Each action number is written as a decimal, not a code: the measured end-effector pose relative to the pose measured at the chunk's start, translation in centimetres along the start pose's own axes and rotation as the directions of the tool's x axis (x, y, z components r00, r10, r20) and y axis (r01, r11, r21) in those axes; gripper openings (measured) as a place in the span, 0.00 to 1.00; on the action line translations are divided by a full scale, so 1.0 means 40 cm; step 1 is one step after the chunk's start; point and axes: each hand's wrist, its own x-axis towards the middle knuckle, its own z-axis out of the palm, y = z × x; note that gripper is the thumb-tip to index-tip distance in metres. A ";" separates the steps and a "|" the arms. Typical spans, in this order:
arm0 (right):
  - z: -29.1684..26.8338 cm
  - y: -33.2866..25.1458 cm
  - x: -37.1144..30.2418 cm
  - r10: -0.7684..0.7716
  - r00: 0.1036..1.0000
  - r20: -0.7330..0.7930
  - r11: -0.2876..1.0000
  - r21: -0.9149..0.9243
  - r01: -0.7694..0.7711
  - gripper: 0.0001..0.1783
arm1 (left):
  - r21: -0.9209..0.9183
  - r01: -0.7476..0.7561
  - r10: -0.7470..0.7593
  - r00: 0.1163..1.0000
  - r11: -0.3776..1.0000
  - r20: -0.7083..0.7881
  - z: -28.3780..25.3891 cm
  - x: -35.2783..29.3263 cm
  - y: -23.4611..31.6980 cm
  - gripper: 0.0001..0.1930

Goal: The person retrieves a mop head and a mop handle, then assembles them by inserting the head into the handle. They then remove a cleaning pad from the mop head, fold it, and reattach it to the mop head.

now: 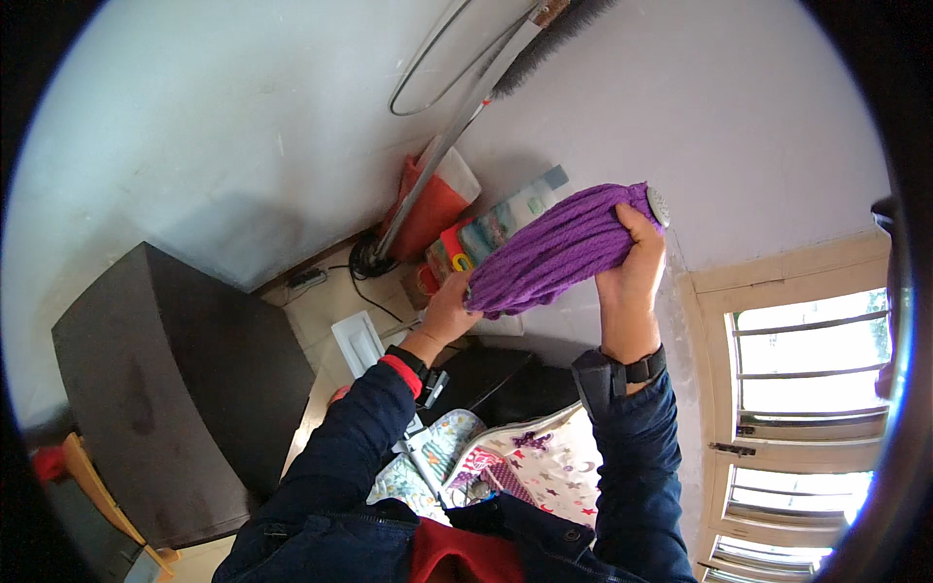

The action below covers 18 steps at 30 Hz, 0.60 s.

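Observation:
A purple mop head [559, 253] made of thick yarn strands is stretched between my two hands, tilted up to the right. A round pale grey cap [658, 206] sits at its upper right end. My right hand [632, 267] grips the strands just below that cap, thumb on top. At the lower left end, my left hand [450, 309] is closed around the gathered strand tips. Under my left wrist, a white rectangular plastic piece [358, 342] lies next to a pale pole [425, 466] that runs down toward my body.
A dark cabinet [228, 350] stands to the left. In the corner are a long grey pole [457, 126] with a dark bristle brush, a red bag [428, 199], a printed box [505, 219] and a black cable. Patterned cloths [535, 452] lie below; a barred window [807, 364] is at right.

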 end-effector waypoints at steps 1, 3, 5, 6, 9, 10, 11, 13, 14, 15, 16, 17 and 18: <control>0.005 -0.010 0.008 0.085 0.996 -0.016 0.995 0.059 -0.083 0.09 | -0.015 -0.027 0.026 0.999 1.000 -0.025 -0.008 -0.005 -0.020 0.29; 0.011 -0.007 0.016 0.170 0.981 -0.097 0.985 0.055 -0.165 0.09 | 0.008 -0.036 0.036 0.999 0.999 -0.010 -0.016 -0.010 -0.050 0.30; 0.012 0.001 0.023 0.185 0.973 -0.135 0.983 0.029 -0.183 0.10 | -0.002 0.014 -0.014 1.000 1.000 0.023 -0.023 -0.004 -0.072 0.30; 0.011 0.009 0.023 0.169 0.980 -0.108 0.985 -0.002 -0.170 0.10 | -0.033 0.022 -0.021 0.999 0.999 0.042 -0.028 0.001 -0.080 0.30; 0.008 0.014 0.030 0.176 0.983 -0.046 0.982 -0.068 -0.179 0.10 | -0.079 0.034 -0.027 0.995 0.996 0.098 -0.041 0.013 -0.089 0.30; 0.007 0.010 0.033 0.179 0.983 -0.044 0.980 -0.082 -0.182 0.10 | -0.054 0.026 -0.021 0.994 0.998 0.103 -0.044 0.016 -0.087 0.30; 0.008 0.009 0.036 0.187 0.982 -0.039 0.977 -0.098 -0.190 0.10 | -0.005 0.084 -0.083 0.987 0.996 0.141 -0.048 0.019 -0.084 0.30; 0.012 0.003 0.040 0.170 0.985 0.019 0.978 -0.128 -0.166 0.10 | 0.008 0.016 -0.016 0.999 1.000 0.052 -0.050 0.030 -0.079 0.30; 0.016 0.001 0.047 0.143 0.989 0.032 0.979 -0.151 -0.137 0.11 | 0.014 -0.033 0.033 0.999 0.999 0.004 -0.046 0.041 -0.078 0.29; 0.018 -0.006 0.053 0.130 0.990 0.061 0.980 -0.159 -0.119 0.11 | 0.049 -0.020 0.020 1.000 0.999 0.006 -0.045 0.060 -0.083 0.29; 0.020 -0.010 0.058 0.119 0.989 0.089 0.980 -0.169 -0.103 0.11 | 0.073 -0.052 0.052 0.999 0.996 -0.007 -0.044 0.085 -0.093 0.29; 0.025 -0.015 0.067 0.130 0.989 0.077 0.974 -0.195 -0.113 0.12 | 0.100 -0.083 0.086 0.996 0.991 -0.022 -0.045 0.105 -0.103 0.29; 0.028 -0.013 0.075 0.119 0.987 0.107 0.979 -0.179 -0.099 0.12 | 0.110 -0.082 0.084 0.996 0.991 -0.020 -0.044 0.125 -0.115 0.29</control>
